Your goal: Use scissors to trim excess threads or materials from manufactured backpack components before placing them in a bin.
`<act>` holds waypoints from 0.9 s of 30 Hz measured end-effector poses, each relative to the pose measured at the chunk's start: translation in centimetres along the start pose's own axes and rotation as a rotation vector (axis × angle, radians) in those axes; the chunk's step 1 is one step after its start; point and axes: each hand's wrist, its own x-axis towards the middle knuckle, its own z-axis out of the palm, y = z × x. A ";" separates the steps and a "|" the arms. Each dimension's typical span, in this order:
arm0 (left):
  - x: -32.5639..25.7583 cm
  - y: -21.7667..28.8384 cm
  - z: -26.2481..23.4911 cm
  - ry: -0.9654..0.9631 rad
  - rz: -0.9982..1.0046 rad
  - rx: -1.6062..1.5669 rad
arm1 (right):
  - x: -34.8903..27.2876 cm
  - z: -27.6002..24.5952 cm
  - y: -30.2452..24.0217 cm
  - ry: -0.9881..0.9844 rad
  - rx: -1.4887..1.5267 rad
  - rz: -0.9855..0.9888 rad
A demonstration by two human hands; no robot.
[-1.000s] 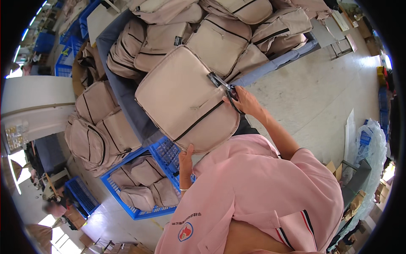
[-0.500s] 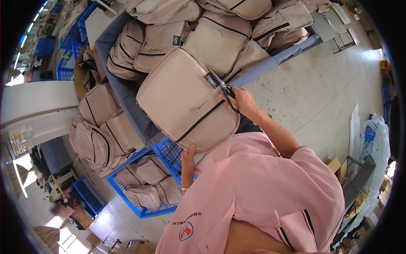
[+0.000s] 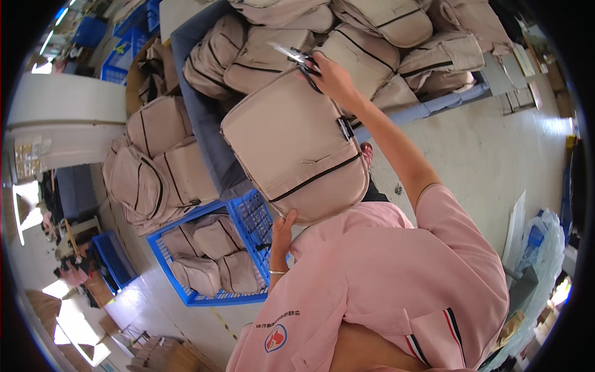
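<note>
- So we've got a beige backpack [image 3: 291, 130] front and center, between the big blue-grey bin [image 3: 211, 146] and our pink shirt [image 3: 390, 266]. It's tilted, and we can't tell if it's resting on our lap.
- Our left hand [image 3: 283, 230] is pinching the bag's lower edge, thumb on the face that's turned up. There's a bracelet [image 3: 278, 272] on that wrist.
- Our right hand [image 3: 330, 75] is wrapped around the black handles of some scissors [image 3: 305, 63], up by the bag's top edge. The blades point up and left, too blurry for us to say if they're spread.
- A black tag [image 3: 344, 128] sticks out at the bag's right edge, and a black zipper line [image 3: 316, 178] crosses its lower part.
- Behind it, the bin's heaped with more beige bags [image 3: 356, 59].
- Off to our left there's another bag pile [image 3: 145, 173], and just below that a blue crate [image 3: 186, 296] holding smaller beige pouches [image 3: 217, 239].
</note>
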 end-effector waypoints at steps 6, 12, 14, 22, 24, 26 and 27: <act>-0.3 1.6 -3.3 0.168 0.144 0.488 | 3.1 2.4 -0.2 -0.269 -0.147 -0.132; 2.0 7.3 -12.8 0.651 0.400 0.338 | -5.6 -5.2 -1.5 -0.343 0.115 0.022; 4.4 12.3 -14.2 0.785 0.514 0.402 | -11.5 -5.9 -0.1 -0.323 0.201 0.075; 18.0 22.5 -6.8 0.554 1.071 0.655 | -23.9 -6.8 0.5 -0.329 0.716 0.596; 19.9 23.2 -3.5 0.419 1.125 0.641 | -21.1 -8.3 0.8 -0.323 0.175 0.376; 21.0 23.5 -0.9 0.327 1.067 0.591 | -18.8 -9.2 1.0 -0.317 0.023 0.244; 21.3 23.6 -0.1 0.324 1.065 0.584 | -17.5 -9.6 1.1 -0.317 -0.122 0.101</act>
